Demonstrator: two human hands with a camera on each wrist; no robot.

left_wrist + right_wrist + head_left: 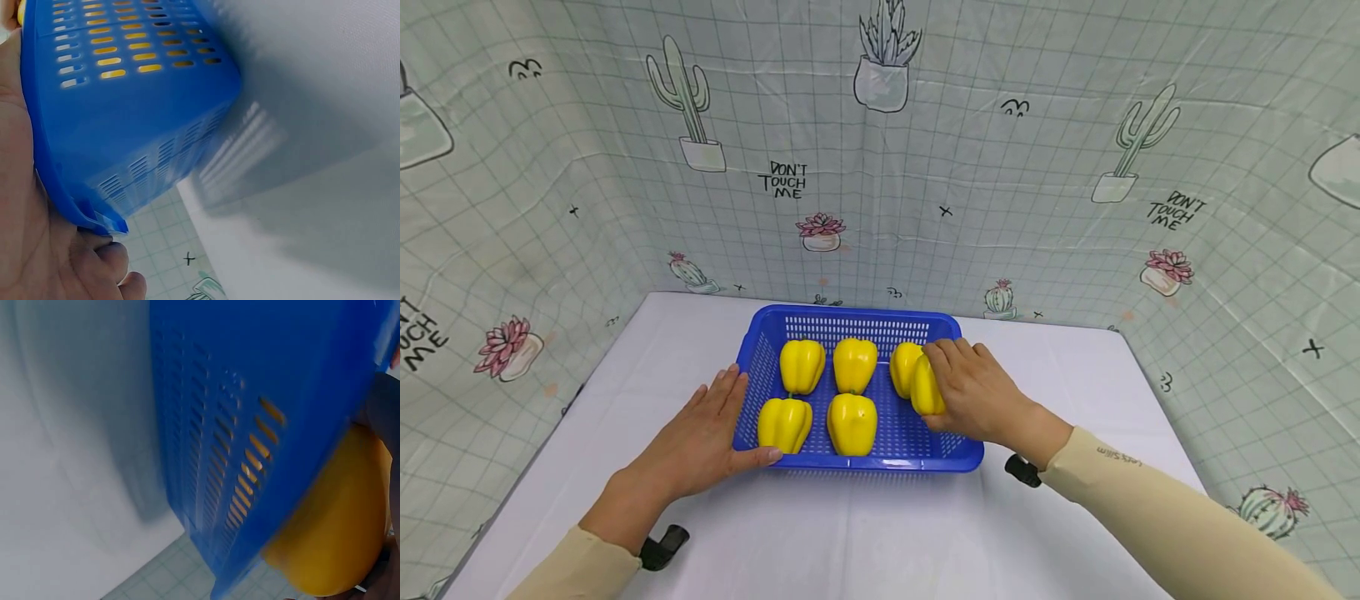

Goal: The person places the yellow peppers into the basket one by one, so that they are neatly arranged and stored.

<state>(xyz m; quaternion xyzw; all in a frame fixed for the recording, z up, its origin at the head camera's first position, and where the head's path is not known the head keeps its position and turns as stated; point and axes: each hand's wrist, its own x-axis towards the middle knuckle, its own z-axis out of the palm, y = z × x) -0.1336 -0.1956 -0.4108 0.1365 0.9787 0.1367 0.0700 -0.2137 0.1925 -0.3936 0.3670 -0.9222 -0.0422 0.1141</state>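
Yellow pepper [927,387] number six sits in the right hand's [973,392] grip, fingers curled over its top, right at the basket's front right spot and just touching or barely above the floor, hard to tell. It stands roughly upright, tipped a bit left. Left hand [703,433] lies flat against the blue basket's [865,318] front left wall, thumb along the near rim, bracing it. Five other peppers [852,422] stand in two rows inside. Basket sits mid-counter [865,533], toward the far edge.
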